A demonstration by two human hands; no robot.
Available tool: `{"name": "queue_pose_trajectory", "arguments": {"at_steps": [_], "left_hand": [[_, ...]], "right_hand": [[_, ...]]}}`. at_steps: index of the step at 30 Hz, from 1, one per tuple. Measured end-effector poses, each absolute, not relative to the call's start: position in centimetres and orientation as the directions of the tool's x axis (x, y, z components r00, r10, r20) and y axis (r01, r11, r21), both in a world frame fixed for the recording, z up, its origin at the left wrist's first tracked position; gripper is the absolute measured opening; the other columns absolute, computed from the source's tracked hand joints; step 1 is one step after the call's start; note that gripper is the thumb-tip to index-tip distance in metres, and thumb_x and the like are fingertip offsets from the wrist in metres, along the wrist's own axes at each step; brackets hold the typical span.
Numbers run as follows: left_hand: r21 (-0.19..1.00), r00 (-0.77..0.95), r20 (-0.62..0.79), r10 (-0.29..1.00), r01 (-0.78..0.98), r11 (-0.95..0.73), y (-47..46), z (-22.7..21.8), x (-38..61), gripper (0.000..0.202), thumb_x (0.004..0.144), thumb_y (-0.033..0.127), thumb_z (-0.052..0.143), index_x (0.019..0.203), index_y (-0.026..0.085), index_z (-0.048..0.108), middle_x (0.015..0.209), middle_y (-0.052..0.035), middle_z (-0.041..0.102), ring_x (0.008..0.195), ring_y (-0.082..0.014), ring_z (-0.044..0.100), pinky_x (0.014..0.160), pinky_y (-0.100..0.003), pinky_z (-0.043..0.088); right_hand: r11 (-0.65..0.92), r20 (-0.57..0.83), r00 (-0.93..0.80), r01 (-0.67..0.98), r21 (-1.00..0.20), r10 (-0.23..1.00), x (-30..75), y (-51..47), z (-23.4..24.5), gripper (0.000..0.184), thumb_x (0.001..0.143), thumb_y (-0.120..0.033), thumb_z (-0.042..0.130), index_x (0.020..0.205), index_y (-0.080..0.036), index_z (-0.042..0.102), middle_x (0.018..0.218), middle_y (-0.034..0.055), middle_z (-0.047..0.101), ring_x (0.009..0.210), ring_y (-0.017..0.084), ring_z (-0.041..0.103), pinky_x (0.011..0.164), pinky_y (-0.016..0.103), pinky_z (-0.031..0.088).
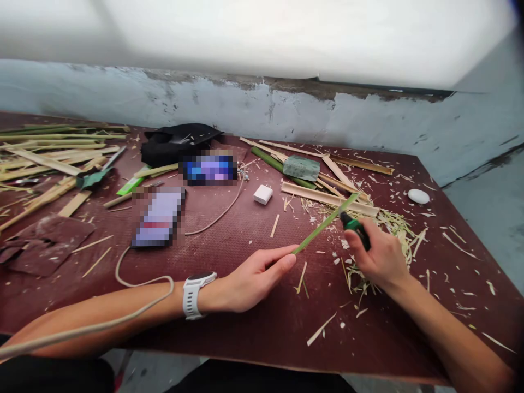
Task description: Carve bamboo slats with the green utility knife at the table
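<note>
Left hand [257, 278] pinches the near end of a green bamboo strip [323, 228]; right hand [380, 255] grips a green-and-black handled tool [357, 230] at the strip's far portion, blade contact unclear. The strip slants above the worktop [241, 338], right of centre, between its near and far edges, beside shavings [399, 229]. Paring the strip appears to be the step in hand. The next move calls for a firm left-hand hold and a shallow, controlled tool angle.

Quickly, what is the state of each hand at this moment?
Left hand: closed, holding the near end of a green strip.
Right hand: closed around a green-and-black tool.
</note>
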State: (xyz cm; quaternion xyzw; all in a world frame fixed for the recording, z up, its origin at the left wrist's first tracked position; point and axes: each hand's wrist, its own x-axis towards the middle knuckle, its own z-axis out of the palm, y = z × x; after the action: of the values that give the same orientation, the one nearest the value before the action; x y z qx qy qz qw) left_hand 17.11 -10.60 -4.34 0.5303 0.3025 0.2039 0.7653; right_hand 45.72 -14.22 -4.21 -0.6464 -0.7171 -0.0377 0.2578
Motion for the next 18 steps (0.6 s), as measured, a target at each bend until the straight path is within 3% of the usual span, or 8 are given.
{"name": "queue_pose_trajectory", "arguments": {"at_steps": [3,8,14,18], "left_hand": [[0.936,0.786,-0.295,0.544,0.123,0.329,-10.2,-4.4,16.9,0.060,0.103,0.055,0.048,0.149,0.018,0.051,0.054,0.0088,0.033,0.047,-0.0084,0.030,0.042,-0.019,0.026],[0.902,0.829,-0.296,0.474,0.079,0.424,-9.8,-4.0,16.9,0.054,0.102,0.057,0.049,0.136,0.016,0.057,0.059,0.0092,0.032,0.047,-0.0066,0.025,0.041,-0.016,0.026],[0.842,0.838,-0.374,0.398,0.127,0.525,-10.0,-3.9,17.0,0.051,0.101,0.060,0.045,0.131,0.020,0.054,0.066,0.0081,0.036,0.043,-0.0043,0.024,0.038,-0.014,0.023],[0.851,0.839,-0.358,0.409,0.114,0.512,-10.1,-3.9,17.1,0.049,0.101,0.060,0.046,0.123,0.019,0.056,0.065,0.0080,0.036,0.044,-0.0042,0.025,0.038,-0.013,0.024]], "right_hand": [[0.136,0.447,0.015,0.943,-0.304,0.894,46.2,-14.1,-4.1,0.035,0.101,-0.053,0.044,0.085,-0.022,0.053,0.052,-0.0036,0.050,0.039,0.014,0.049,0.045,0.027,0.031],[0.309,0.414,-0.188,0.918,-0.250,0.891,45.0,-14.7,-4.4,0.034,0.101,-0.050,0.045,0.099,-0.019,0.058,0.057,-0.0022,0.057,0.044,0.016,0.057,0.048,0.026,0.035],[0.156,0.438,-0.015,0.945,-0.287,0.899,46.0,-14.1,-4.3,0.036,0.102,-0.052,0.044,0.088,-0.021,0.055,0.053,-0.0038,0.052,0.041,0.014,0.052,0.046,0.025,0.033],[0.301,0.413,-0.181,0.921,-0.246,0.892,45.2,-14.7,-4.5,0.034,0.102,-0.050,0.045,0.098,-0.019,0.059,0.057,-0.0024,0.057,0.045,0.016,0.058,0.049,0.025,0.035]]}}
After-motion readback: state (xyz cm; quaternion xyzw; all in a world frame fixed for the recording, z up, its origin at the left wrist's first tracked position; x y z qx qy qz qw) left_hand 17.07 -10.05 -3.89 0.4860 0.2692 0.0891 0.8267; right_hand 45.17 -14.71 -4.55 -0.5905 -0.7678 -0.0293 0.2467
